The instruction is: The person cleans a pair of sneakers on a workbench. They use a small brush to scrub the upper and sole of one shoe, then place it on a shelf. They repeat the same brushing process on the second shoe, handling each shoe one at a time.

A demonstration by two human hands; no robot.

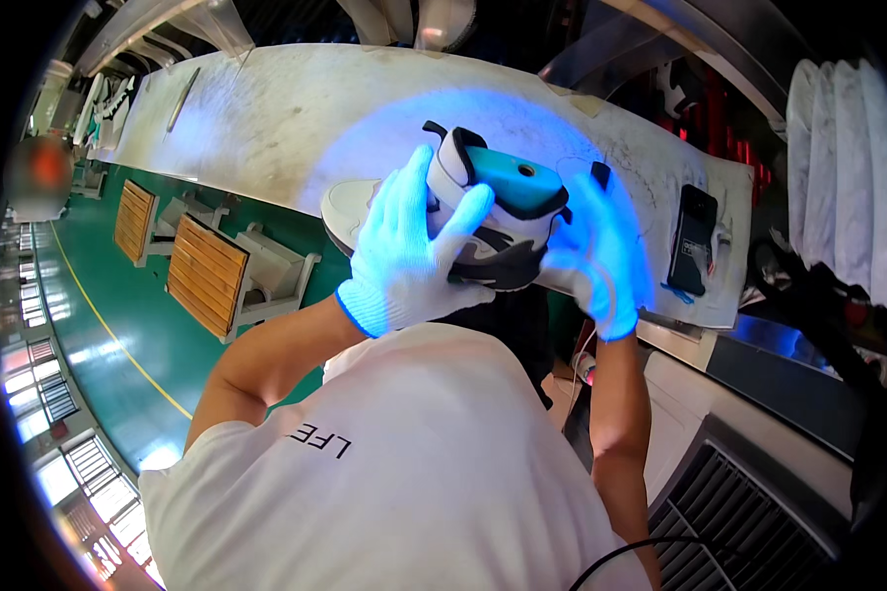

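My left hand (400,258) wears a white knit glove and is closed round a white, black and grey sneaker (498,239). Its thumb presses the shoe's side. A teal shoe last (515,175) with a round hole in its top fills the shoe's opening. To the right, my gloved right hand (603,258) is bent close to the shoe's end, lit strongly blue. A short black piece (600,174) sticks up beside its fingertips; the rest of it is hidden. Another pale shoe (348,212) shows partly behind my left wrist.
A long, stained pale worktop (256,118) curves in front of me, with a blue patch of light. A black phone (695,236) lies at right. Wood-slatted carts (207,274) stand on the green floor at left. White ribbed hoses (848,177) hang at far right.
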